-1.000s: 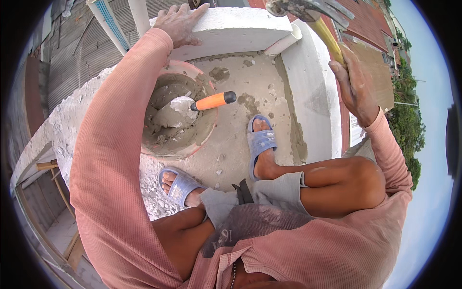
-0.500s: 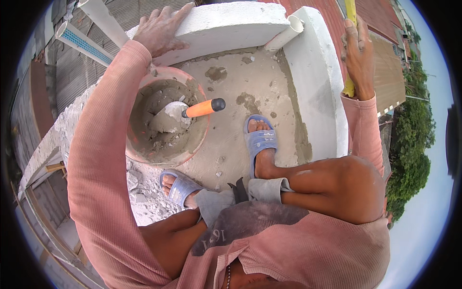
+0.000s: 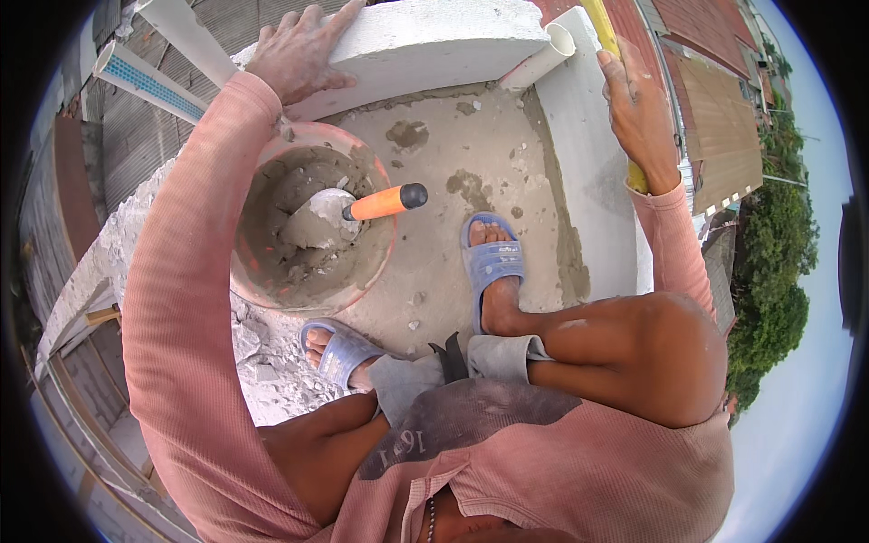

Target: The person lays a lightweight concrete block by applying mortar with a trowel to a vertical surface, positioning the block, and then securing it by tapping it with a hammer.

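Observation:
My left hand (image 3: pixel 299 56) lies with fingers spread on the left end of a white lightweight block (image 3: pixel 444 41) at the far side. At the upper right, my right hand (image 3: pixel 641 113) is closed round a long yellow bar (image 3: pixel 601 25); its exact kind is unclear. That bar runs along the top of the white block wall (image 3: pixel 579 172) on the right. Below my left forearm stands a round mortar bucket (image 3: pixel 387 231) with grey mortar (image 3: pixel 272 222) inside. A trowel (image 3: pixel 385 202) with an orange, black-tipped handle rests in the mortar.
White pipes (image 3: pixel 149 81) rise at the upper left, and a short pipe (image 3: pixel 543 56) pokes through the far corner. My sandalled feet (image 3: pixel 493 262) stand on the mortar-stained floor (image 3: pixel 425 262). Broken white rubble (image 3: pixel 262 348) lies left. Roofs and trees (image 3: pixel 769 290) show beyond the right wall.
My right hand and the yellow bar have shifted left, over the top of the right block wall. My left hand stays on the far block.

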